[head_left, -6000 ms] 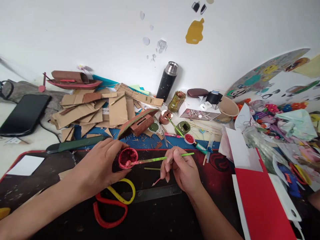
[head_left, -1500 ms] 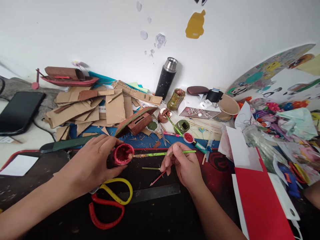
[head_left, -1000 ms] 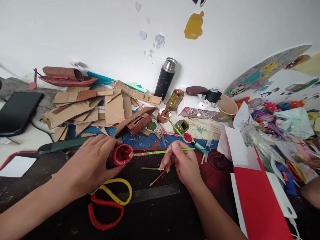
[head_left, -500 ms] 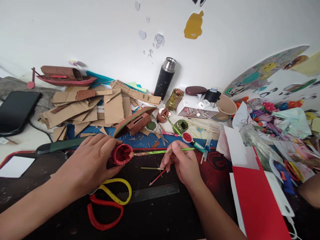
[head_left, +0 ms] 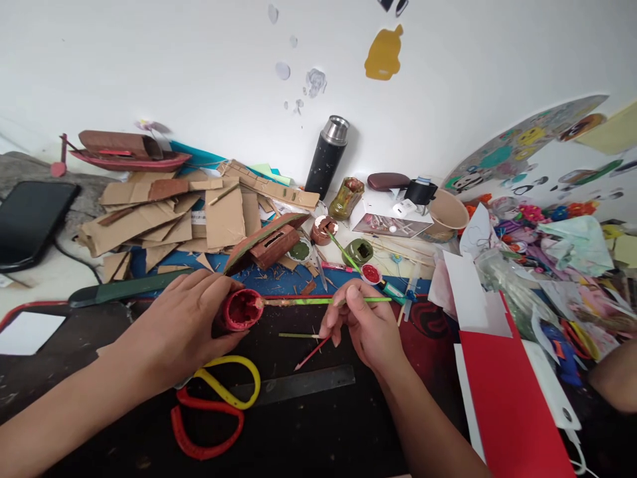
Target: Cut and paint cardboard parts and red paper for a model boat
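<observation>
My left hand (head_left: 174, 325) is wrapped round a small red paint jar (head_left: 243, 310), its open mouth tilted toward me and to the right. Between the thumb and fingers of my right hand (head_left: 365, 322) is a thin green paintbrush (head_left: 303, 301), held nearly level. The brush's paint-smeared end meets the jar's rim. Below my right fingers lie a red pencil-like stick (head_left: 311, 354) and a short green stick (head_left: 298, 335). Scissors (head_left: 226, 382) with one yellow and one red handle rest near my left wrist, beside a clear ruler (head_left: 308, 385). Behind the jar leans a brown model boat (head_left: 273, 247).
Cardboard scraps (head_left: 144, 212) pile at the back left, below another model boat (head_left: 129, 154). Open paint pots, including a green one (head_left: 359, 251), and a black thermos (head_left: 326, 156) stand along the back. A red sheet (head_left: 512, 398) lies at right; someone's arm (head_left: 614, 378) shows at the edge.
The whole view has shifted very slightly. The brush end stays at the jar's rim and is now a little more level; both hands hold nearly the same pose.
</observation>
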{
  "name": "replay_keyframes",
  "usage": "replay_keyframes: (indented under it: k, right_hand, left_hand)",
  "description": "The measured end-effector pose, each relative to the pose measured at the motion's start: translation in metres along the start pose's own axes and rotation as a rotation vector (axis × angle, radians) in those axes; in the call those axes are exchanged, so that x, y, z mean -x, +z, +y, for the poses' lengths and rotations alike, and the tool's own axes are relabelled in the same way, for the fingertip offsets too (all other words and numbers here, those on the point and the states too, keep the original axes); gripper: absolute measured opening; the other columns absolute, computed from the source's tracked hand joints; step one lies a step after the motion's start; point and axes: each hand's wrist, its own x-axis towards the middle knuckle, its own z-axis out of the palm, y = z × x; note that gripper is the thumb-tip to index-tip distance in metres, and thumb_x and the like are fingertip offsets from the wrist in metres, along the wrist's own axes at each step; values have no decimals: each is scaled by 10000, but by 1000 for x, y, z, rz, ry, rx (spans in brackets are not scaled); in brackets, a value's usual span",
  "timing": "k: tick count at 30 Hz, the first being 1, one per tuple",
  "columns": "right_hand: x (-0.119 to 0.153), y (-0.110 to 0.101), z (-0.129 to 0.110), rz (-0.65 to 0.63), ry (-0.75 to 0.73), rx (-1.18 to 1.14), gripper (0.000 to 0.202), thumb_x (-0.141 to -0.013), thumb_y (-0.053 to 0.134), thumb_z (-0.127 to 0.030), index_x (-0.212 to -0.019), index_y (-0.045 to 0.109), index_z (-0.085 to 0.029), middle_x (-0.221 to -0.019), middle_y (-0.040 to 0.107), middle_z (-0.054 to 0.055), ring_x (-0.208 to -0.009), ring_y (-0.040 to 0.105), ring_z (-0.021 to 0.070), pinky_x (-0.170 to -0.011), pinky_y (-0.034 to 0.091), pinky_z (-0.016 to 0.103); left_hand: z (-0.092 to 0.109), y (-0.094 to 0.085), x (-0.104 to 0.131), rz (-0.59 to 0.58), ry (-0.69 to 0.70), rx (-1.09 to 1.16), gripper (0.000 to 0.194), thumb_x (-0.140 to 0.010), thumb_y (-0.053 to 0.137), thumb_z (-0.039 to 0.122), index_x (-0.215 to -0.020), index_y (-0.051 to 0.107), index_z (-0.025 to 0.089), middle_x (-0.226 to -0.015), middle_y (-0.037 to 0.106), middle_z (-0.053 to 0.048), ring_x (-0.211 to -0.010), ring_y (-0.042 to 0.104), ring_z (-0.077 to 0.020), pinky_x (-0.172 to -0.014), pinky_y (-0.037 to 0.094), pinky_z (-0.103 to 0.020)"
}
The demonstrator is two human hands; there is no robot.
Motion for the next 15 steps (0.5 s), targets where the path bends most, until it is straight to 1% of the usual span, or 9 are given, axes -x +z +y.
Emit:
replay_keyframes:
  k: [2, 5, 9, 15]
  right_hand:
    - [1, 0, 0, -44, -5, 62, 431, -977, 790, -591, -863, 691, -188, -690, 746, 25, -594, 777, 184, -446, 523, 191]
    - [1, -3, 2, -85, -5, 119, 414, -997, 771, -575, -873, 704, -186, -720, 756, 36, -631, 776, 176, -474, 536, 192]
    - [3, -8, 2, -118, -20, 160, 382, -1025, 743, -543, -887, 722, -188, -754, 762, 38, -651, 773, 172, -487, 549, 201]
    - [7, -8, -3, -145, -50, 214, 356, -1050, 719, -509, -907, 742, -183, -786, 769, 47, -694, 786, 174, -502, 552, 198]
  left_hand:
    - [-2, 3, 0, 13, -11, 55, 319, -900, 732, 507, -982, 550, 259, -950, 702, -59, -955, 679, -329, -865, 519, -468]
    - [-5, 3, 0, 6, -47, 105, 308, -904, 720, 519, -969, 561, 263, -940, 696, -46, -915, 687, -312, -832, 520, -449]
    - [-6, 0, -1, -5, -62, 84, 292, -893, 717, 514, -948, 562, 272, -933, 709, -53, -928, 695, -330, -842, 516, -453]
    - [-8, 2, 0, -9, -50, 74, 317, -916, 702, 548, -977, 573, 265, -972, 717, -65, -949, 698, -333, -857, 516, -462]
